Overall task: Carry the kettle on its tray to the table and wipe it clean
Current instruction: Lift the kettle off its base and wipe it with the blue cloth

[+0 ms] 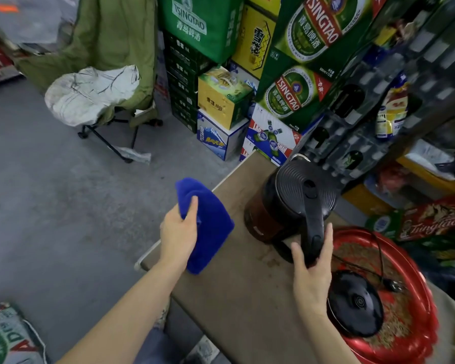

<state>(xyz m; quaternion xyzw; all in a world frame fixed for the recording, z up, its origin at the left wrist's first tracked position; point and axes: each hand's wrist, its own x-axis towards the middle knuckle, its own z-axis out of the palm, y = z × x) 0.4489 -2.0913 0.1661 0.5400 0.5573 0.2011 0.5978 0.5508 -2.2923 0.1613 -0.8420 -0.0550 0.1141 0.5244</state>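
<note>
A black electric kettle [286,203] with a ribbed lid stands on the brown table [247,285], off its base. My right hand [311,269] wraps around the kettle's black handle from below. My left hand [177,232] holds a folded blue cloth [208,224] over the table's left edge, apart from the kettle. The red round tray [410,340] sits at the right of the table, with the kettle's black base [355,303] and its cord lying in it.
Stacked beer cartons [221,61] stand beyond the table. A shelf of bottles [392,101] leans in at the right. A folding stool [95,98] with a white cover stands on the grey floor at the left. A printed sack [8,337] lies at the lower left.
</note>
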